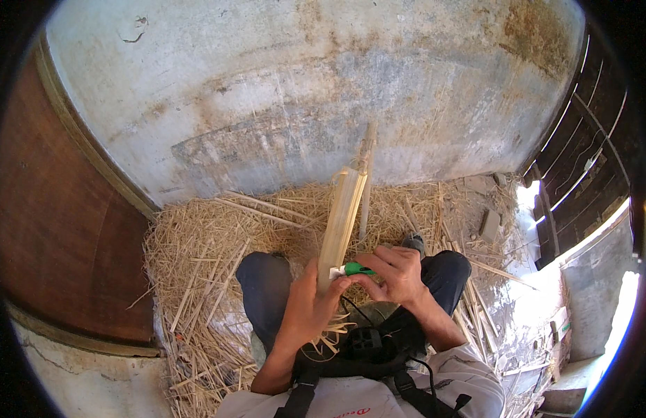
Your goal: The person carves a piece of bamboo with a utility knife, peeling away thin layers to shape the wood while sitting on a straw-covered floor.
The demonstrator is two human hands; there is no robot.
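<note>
A pale flat piece of split bamboo (344,212) rises from my lap and slants away toward the wall. My left hand (306,298) is wrapped round its near end. Between the fingers of my right hand (395,276) is a green-handled knife (358,269), its short light blade lying against the bamboo just above my left thumb. The far end of the piece is by a thin upright stick (366,209). Curled shavings (328,340) hang below my left hand, over my lap.
Shavings and loose strips (204,279) cover the floor around my bent knees. A stained wall (281,111) stands ahead, a brown panel (65,209) on the left. A brick-like block (489,225) lies at the right, near a dark slatted panel (588,139).
</note>
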